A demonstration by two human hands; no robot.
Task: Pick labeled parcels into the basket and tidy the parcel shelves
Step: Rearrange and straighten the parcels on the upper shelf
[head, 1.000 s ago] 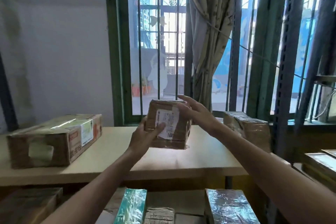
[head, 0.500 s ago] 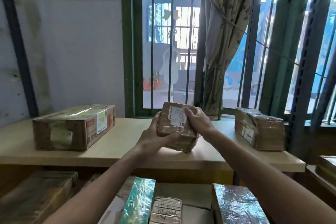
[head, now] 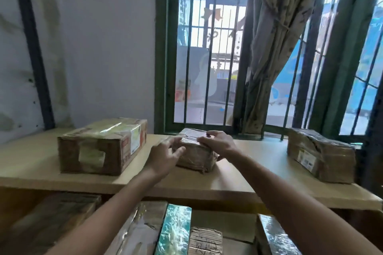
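Small taped parcel (head: 194,155) sits on the top shelf board (head: 238,180), centre frame, in front of the barred window. My right hand (head: 217,143) is on top of it, fingers curled over the far top edge, holding. My left hand (head: 163,155) is at its left face, fingers spread and loosely bent. It's blurred, so I can't tell if it's touching.

Risks, my guess:
- The tape looks glossy, so a one-hand grip from the top could slip if I lift.
- No label shows on the parcel from here. If it's left face-down or turned away, it could get missed or misread.
- Shoving it back could send it off the board's rear edge by the window.
- A left-hand sweep could knock the big labelled carton (head: 99,147), centre left.
- The labelled parcel (head: 319,155) at centre right is close to the board's end, so a bump could tip it off.

Containers: no basket in view. On the lower tier, bottom of frame, are a teal film-wrapped parcel (head: 174,230), a corrugated parcel (head: 205,240) just beside it, and a foil-wrapped parcel (head: 275,238) further right. I can't tell whether they lie in an open carton or on the bare shelf.
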